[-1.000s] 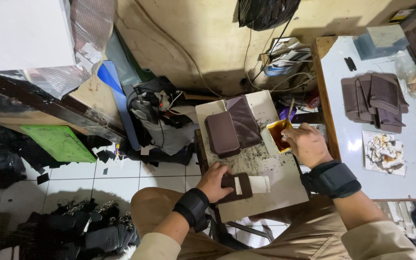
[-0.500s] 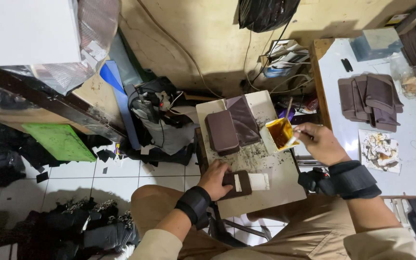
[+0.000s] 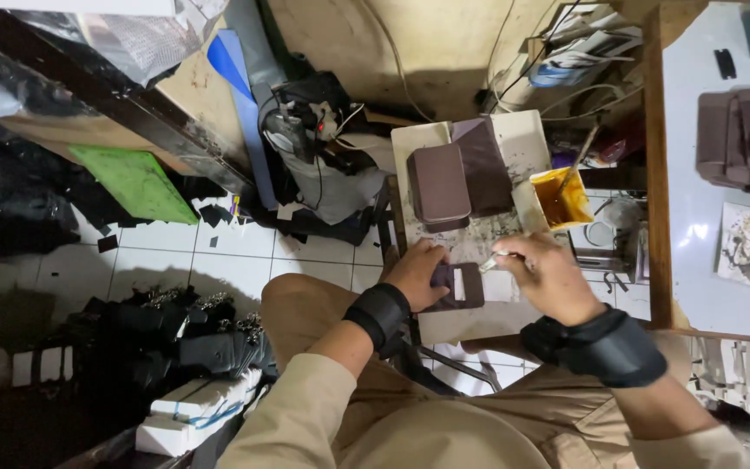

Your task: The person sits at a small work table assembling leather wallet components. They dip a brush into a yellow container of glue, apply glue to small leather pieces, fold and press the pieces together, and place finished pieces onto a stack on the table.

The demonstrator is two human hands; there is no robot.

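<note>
1. Leather piece, brown with a rectangular window cut in it, is lying flat on the small work surface, directly in front of the person's knees.
2. The piece is pinned at its near-left edge by the left hand, whose fingers are closed down on it.
3. A thin glue brush is gripped in the closed fingers of the right hand, its tip just right of the piece.
4. Adhesive could be smeared past the window edge if the piece slips under the left hand, since it is held at one edge only.
5. The yellow glue tray, standing beyond and right of the piece, could be knocked by the right wrist.
6. Stacked brown leather panels lie beyond the piece on the stained surface.
7. White floor tiles, a green cutting mat and dark bags are seen left of the piece; a white table with more brown pieces stands to its right.
</note>
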